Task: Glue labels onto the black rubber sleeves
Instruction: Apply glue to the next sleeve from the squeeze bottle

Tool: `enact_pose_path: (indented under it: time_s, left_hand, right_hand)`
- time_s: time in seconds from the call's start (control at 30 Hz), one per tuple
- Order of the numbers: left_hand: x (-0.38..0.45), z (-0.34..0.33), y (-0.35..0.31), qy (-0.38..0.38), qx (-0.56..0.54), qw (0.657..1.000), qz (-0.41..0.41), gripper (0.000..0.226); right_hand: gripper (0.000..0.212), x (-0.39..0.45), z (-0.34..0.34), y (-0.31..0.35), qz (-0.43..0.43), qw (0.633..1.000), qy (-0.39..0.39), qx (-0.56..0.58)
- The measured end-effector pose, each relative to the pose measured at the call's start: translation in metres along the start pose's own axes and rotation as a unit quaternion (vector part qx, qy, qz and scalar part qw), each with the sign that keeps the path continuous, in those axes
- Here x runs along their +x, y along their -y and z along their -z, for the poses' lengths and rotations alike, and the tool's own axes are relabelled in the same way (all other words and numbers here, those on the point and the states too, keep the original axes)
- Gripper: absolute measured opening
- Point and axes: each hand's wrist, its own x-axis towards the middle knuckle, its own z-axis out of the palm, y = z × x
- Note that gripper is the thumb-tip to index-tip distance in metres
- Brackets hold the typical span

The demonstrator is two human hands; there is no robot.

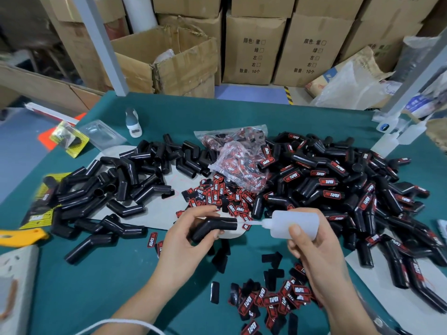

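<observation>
Cardboard boxes stack up behind a green desk. Left-hand fingers curl around a bent black rubber sleeve, held just above the desk; the left hand rises from a forearm angled inward. Right-hand fingers clamp a white glue bottle, nozzle touching the sleeve's end. Labels lie below the right hand, unlabelled sleeves left, labelled sleeves right.

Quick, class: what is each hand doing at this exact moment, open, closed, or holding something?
Left hand: closed around a bent black rubber sleeve.
Right hand: closed around a white squeeze bottle, nozzle aimed at the sleeve.
</observation>
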Motion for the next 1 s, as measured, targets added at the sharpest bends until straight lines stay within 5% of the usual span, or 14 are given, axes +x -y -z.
enact_pose_path:
  time_s: [0.27,1.0]
  left_hand:
    - [-0.0017,0.0002,-0.003,-0.012,0.036,0.999,-0.007,0.046]
    - [-0.0035,-0.0006,-0.0038,0.004,0.019,1.0,-0.014,0.046]
  right_hand:
    - [0.045,-0.0084,-0.0039,0.0056,0.043,0.992,-0.02,-0.116]
    - [0.037,-0.0071,-0.0004,0.0009,0.036,0.991,-0.027,-0.128]
